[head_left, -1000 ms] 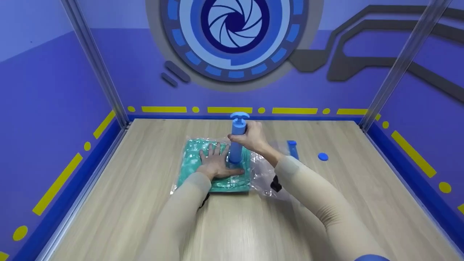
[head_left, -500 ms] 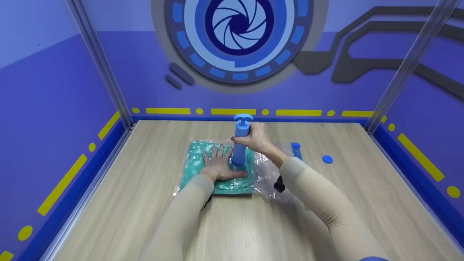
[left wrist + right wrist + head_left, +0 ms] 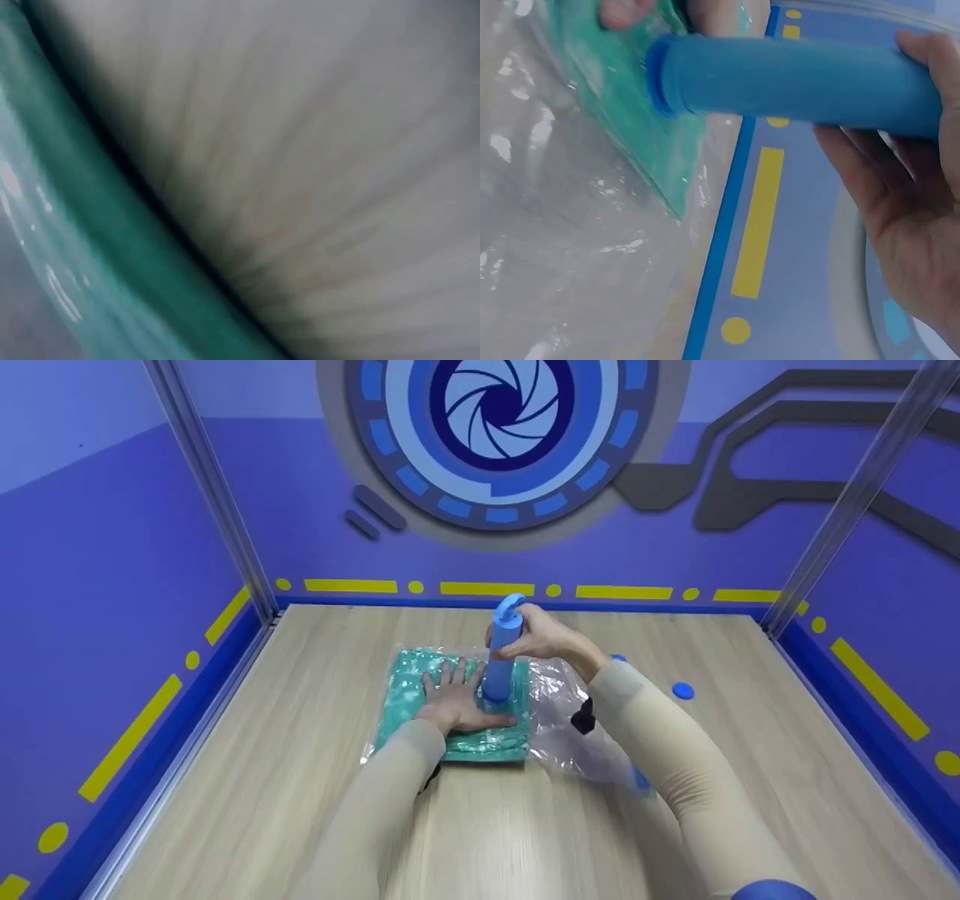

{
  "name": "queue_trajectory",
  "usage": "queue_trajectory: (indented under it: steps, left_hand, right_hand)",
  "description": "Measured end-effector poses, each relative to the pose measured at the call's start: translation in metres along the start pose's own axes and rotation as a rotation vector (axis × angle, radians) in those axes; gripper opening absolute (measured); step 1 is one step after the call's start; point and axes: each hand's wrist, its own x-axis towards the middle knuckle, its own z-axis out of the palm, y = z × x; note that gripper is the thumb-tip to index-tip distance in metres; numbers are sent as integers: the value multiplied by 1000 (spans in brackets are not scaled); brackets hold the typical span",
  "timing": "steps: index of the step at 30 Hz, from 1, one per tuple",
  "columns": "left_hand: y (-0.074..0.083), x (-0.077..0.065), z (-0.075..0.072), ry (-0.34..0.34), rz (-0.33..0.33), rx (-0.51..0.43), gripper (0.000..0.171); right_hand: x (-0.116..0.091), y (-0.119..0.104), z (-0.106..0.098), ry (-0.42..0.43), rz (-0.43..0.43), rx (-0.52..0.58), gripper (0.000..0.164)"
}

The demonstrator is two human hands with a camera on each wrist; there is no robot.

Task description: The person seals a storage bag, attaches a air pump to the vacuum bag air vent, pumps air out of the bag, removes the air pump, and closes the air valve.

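Note:
A clear plastic vacuum bag [image 3: 559,720] lies on the table, its left part filled by a folded green item [image 3: 487,748]. Fingers spread, my left hand [image 3: 454,703] presses flat on this filled part, beside a blue hand pump [image 3: 498,679]. The pump stands nearly upright on the bag, its base between my left thumb and index finger. My right hand [image 3: 541,634] grips the upper barrel, just below the pump handle [image 3: 510,604]. In the right wrist view, the barrel [image 3: 802,82] runs from my curled right fingers to the green part. The left wrist view shows the green edge [image 3: 112,202].
A small round blue cap [image 3: 682,691] lies on the wooden table [image 3: 712,765], right of the bag. Blue bits [image 3: 641,780] at the bag's right edge are mostly hidden by my right sleeve [image 3: 660,750]. Blue panels enclose the table at back and sides.
My right hand has turned and moved slightly higher on the pump. The handle has rotated from broadside to nearly end-on, and the pump leans slightly right. My left hand stays on the bag.

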Motion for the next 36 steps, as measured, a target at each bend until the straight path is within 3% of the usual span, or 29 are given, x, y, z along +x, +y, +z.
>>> queue_trajectory:
  steps: [3,6,11,17,20,24,29,36]
  left_hand:
    - [0,1,2,1,-6,-6,139]
    - [0,1,5,-4,-11,-9,140]
    - [0,1,4,-10,-6,-10,140]
    - [0,0,3,-3,-20,10,138]
    - [2,0,3,-5,-21,10,138]
    - [2,-1,4,-6,-8,-1,138]
    - [3,-2,5,-2,-3,-15,138]
    - [2,-2,1,5,-14,-23,136]
  right_hand:
    - [0,3,-2,-63,-18,72,34]
    - [-4,8,4,-43,-9,83,43]
    - [-13,14,14,98,30,34,71]
    - [-20,9,27,286,95,-66,89]
    - [-21,7,33,309,110,-128,89]
    - [-22,9,38,322,120,-156,76]
    - [-23,10,32,263,102,-78,70]
    - [-16,15,19,6,14,135,51]
